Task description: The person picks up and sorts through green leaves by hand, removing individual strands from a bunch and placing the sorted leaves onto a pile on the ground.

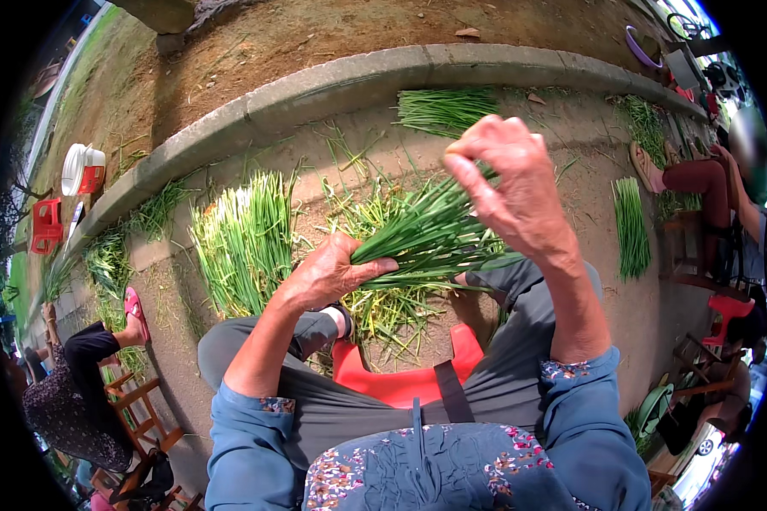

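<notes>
My left hand [335, 268] is closed around one end of a bunch of long green leafy stalks [428, 230], which look like garlic chives and fan out to the right. Raised over the far part of the bunch, my right hand [508, 172] has thumb and fingertips drawn together; whether a thin stalk is pinched there cannot be told. Left of my left hand lies a large pile of stalks with pale ends [240, 239]. Yellowish and green trimmings [383, 313] are scattered on the ground beneath the bunch, in front of the red plastic stool [390, 380] between my legs.
A curved concrete kerb [339, 80] runs beyond, with a neat stalk bundle [447, 112] beside it. Another bundle [631, 230] lies at right. People sit at both sides, one near a wooden chair [144, 409]. A white bucket [83, 169] and red stool [46, 225] stand past the kerb.
</notes>
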`<state>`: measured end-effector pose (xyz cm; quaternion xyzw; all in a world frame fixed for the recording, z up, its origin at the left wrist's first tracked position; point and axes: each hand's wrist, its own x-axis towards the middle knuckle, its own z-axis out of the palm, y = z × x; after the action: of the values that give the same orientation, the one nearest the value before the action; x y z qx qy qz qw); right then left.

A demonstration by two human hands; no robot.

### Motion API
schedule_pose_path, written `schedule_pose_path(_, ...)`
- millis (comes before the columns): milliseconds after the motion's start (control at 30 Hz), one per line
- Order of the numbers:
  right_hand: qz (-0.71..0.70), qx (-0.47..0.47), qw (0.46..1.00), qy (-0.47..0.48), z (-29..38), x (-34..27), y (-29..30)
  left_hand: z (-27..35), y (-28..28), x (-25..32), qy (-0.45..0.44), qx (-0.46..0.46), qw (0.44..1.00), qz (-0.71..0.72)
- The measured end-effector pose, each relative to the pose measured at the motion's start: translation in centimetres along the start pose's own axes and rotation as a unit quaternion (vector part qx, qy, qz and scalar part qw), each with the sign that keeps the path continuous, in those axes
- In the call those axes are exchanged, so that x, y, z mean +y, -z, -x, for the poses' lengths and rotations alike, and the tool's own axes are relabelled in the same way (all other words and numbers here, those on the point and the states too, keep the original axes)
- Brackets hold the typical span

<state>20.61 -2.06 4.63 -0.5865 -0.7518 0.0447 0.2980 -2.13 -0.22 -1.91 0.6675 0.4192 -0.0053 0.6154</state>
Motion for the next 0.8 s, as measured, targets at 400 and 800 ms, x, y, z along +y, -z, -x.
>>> schedule_pose_path(400,0.002,-0.199,0.980,-0.033,1.5,-0.4,-2.8,-0.4,-0.2,-0.5,-0.015,-0.002,0.998,-0.055)
schedule_pose_path(800,0.228,0.076,0.971,0.006,0.0,0.2,-3.3,0.0,0.1,0.7,-0.010,0.004,0.998,0.064)
